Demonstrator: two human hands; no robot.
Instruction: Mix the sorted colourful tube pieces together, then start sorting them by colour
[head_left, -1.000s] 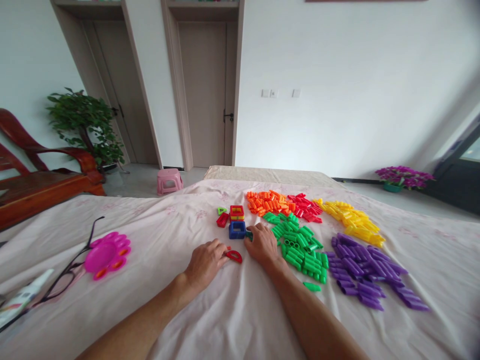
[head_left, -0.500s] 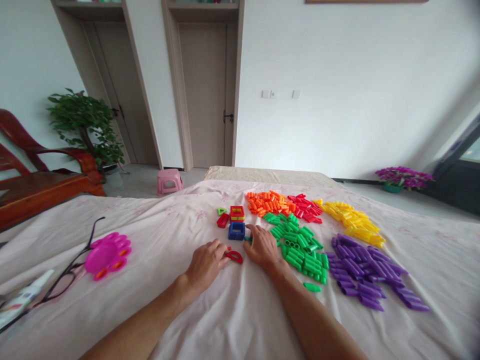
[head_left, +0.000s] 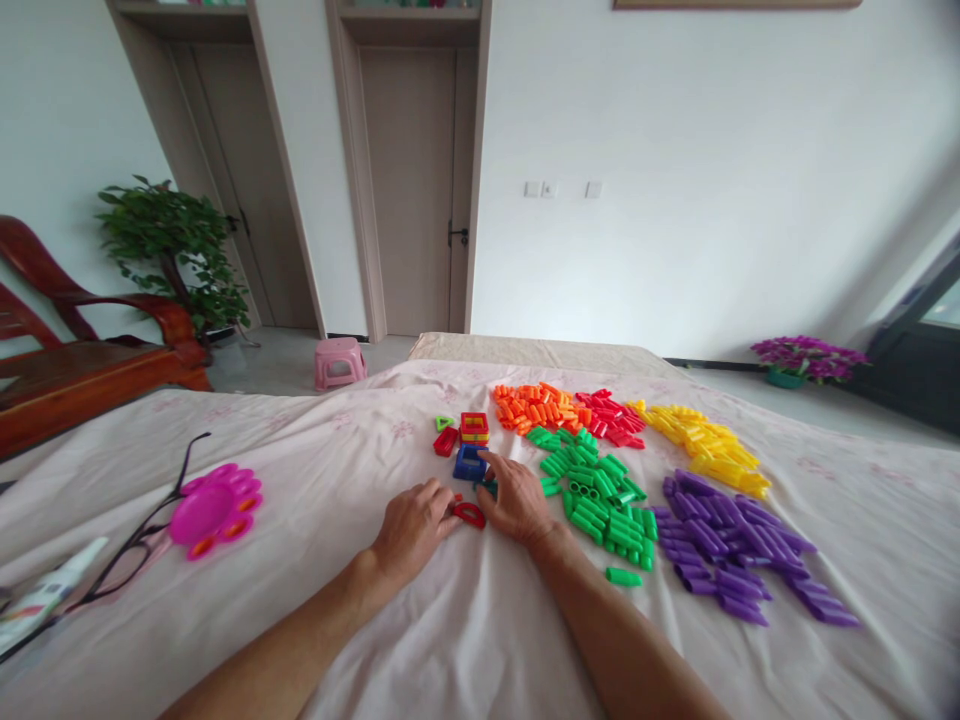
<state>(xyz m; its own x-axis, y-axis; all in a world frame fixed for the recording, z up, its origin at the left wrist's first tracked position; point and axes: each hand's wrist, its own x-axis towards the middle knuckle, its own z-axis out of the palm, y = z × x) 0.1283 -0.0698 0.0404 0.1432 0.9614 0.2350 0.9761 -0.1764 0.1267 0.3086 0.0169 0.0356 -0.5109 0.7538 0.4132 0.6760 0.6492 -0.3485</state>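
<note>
My left hand [head_left: 411, 520] rests on the cloth with its fingers curled, their tips closed on the left end of a red half-round plastic piece [head_left: 470, 515]. Close by on the right, my right hand [head_left: 517, 497] has its thumb and fingers around a small dark green piece [head_left: 489, 487], mostly hidden by the hand. Its index fingertip touches a stack of blue square frames [head_left: 470, 463]. Just behind stands a stack of red and yellow square frames [head_left: 474, 427]. Beside it lie a red piece [head_left: 446, 441] and a light green triangle [head_left: 444, 423].
Heaps of orange [head_left: 536, 407], red [head_left: 611, 416], yellow [head_left: 701, 440], green [head_left: 600, 490] and purple tubes [head_left: 724, 540] spread on the right. A pink paw-shaped dish [head_left: 214, 510], glasses [head_left: 131, 560] and a white tube [head_left: 52, 595] lie left on the cloth [head_left: 315, 470].
My right hand has moved slightly left and nearer to me, with the dark green piece. The blue frames have shifted a little left. My left hand has hardly moved.
</note>
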